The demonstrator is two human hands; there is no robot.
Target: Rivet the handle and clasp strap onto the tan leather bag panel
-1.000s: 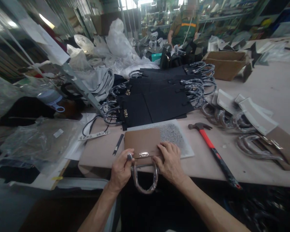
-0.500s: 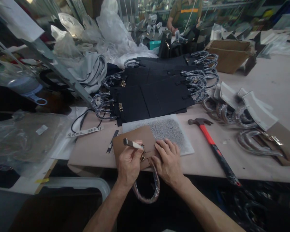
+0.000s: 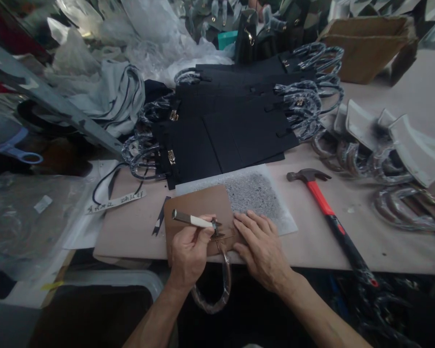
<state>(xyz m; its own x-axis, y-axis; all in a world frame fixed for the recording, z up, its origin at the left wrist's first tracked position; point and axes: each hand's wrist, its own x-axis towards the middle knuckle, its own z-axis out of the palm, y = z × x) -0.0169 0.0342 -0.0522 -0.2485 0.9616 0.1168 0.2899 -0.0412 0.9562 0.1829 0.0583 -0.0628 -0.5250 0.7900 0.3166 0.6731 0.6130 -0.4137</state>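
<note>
My left hand (image 3: 190,253) is closed around a small white-handled tool (image 3: 199,221). The tool has a metal end and a dark, pronged-looking metal head, which is at a strap on the brown leather bag panel (image 3: 195,203); its exact kind is unclear. Flat on the panel's right side lies my right hand (image 3: 261,241), fingers stretched out. A plastic-wrapped brown handle (image 3: 227,275) loops from the panel down past the table edge. Under the panel is a speckled grey slab (image 3: 257,191) with a white border.
Black bag panels (image 3: 221,130) with wrapped handles are stacked behind the slab. A red-and-black claw hammer (image 3: 322,203) lies to the right, near pale bag pieces (image 3: 416,145). Further back stands a cardboard box (image 3: 366,48). A lettered strip (image 3: 116,202) lies left.
The view has tipped downward and closer. My left hand has turned the tool so its dark head shows over the strap. My right hand stays spread on the panel.
</note>
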